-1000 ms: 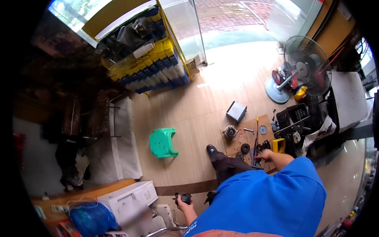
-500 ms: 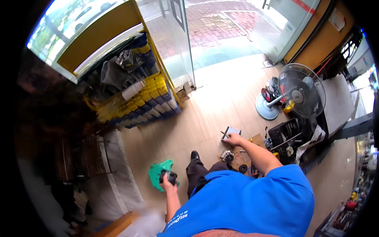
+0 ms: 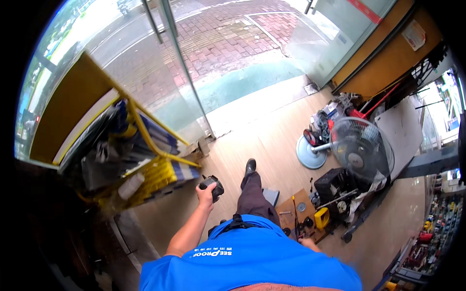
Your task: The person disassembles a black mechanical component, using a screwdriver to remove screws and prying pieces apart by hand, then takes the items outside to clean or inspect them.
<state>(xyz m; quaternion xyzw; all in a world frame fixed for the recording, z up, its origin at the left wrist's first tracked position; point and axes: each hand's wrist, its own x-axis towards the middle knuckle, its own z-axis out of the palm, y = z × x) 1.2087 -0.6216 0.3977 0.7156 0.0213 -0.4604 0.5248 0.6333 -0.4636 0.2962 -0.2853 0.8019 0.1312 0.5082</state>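
Observation:
My left hand (image 3: 204, 193) grips a dark, rounded part (image 3: 217, 190) out in front of me, beside my dark trouser leg and shoe (image 3: 250, 166). My right hand (image 3: 306, 242) shows only in part past the right side of my blue shirt, near a brown board (image 3: 284, 208) with loose parts and tools on it; its fingers are too small and hidden to read. A yellow part (image 3: 322, 218) sits on that board, and a flat grey box (image 3: 271, 194) lies just left of it, partly behind my leg.
A yellow rack (image 3: 150, 160) of packages stands left beside a glass door, with paving beyond the opening. A standing fan (image 3: 357, 150), black crates (image 3: 330, 182) and clutter line the right, by a grey trolley bar (image 3: 427, 162) and a long display of small goods (image 3: 437, 228).
I have moved forward toward the doorway; the green stool has left view. My left hand has risen with the dark part. My right arm has dropped back from the grey box, mostly behind my body.

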